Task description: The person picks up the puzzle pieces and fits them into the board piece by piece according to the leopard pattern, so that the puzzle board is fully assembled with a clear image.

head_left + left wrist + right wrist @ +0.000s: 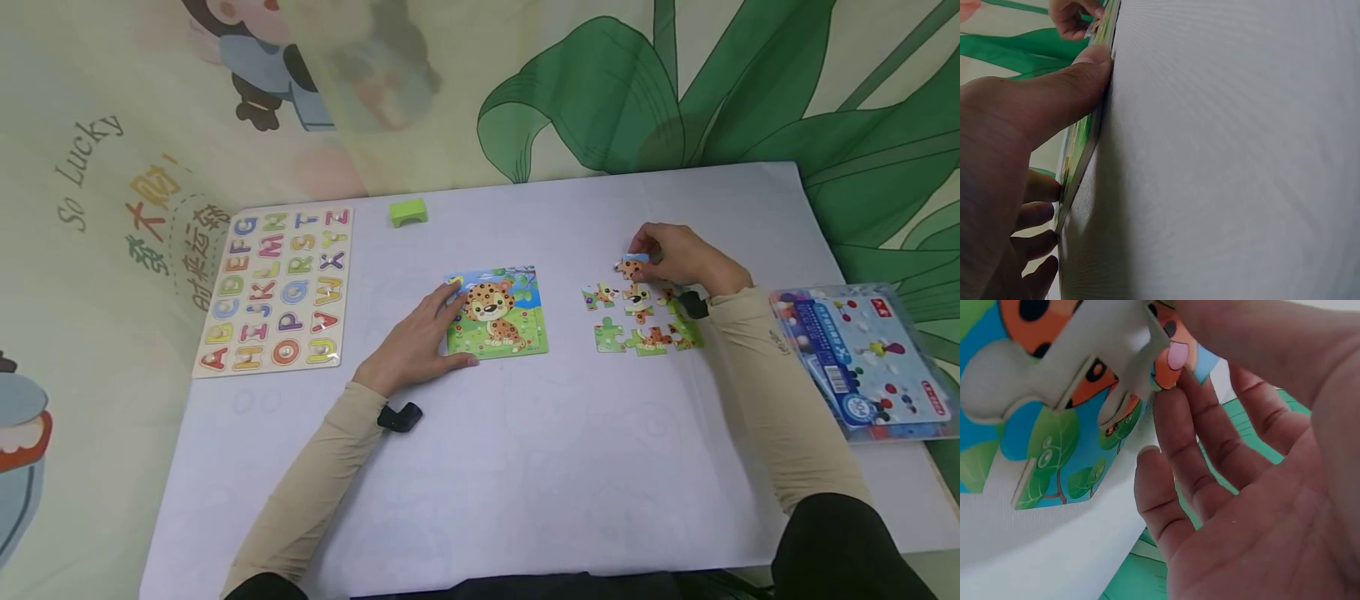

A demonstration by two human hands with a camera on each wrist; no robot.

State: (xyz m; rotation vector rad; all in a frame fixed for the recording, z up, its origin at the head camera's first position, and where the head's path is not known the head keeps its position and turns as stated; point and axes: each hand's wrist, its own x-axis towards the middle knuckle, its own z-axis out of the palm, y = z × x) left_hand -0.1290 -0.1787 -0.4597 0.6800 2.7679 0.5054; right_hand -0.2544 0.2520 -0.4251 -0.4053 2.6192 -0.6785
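Observation:
A square leopard picture board lies near the middle of the white table. My left hand rests against its left side, fingers fairly straight along that edge and the thumb touching the near edge. To the right, my right hand pinches a jigsaw piece with part of the leopard's head on it; the right wrist view shows its pink ear. Several loose jigsaw pieces lie in rough rows just below that hand, some partly hidden by the wrist.
An alphabet board lies at the left of the table. A green block sits near the back edge. At the right edge is a clear plastic case with a blue printed label. A patterned cloth hangs behind.

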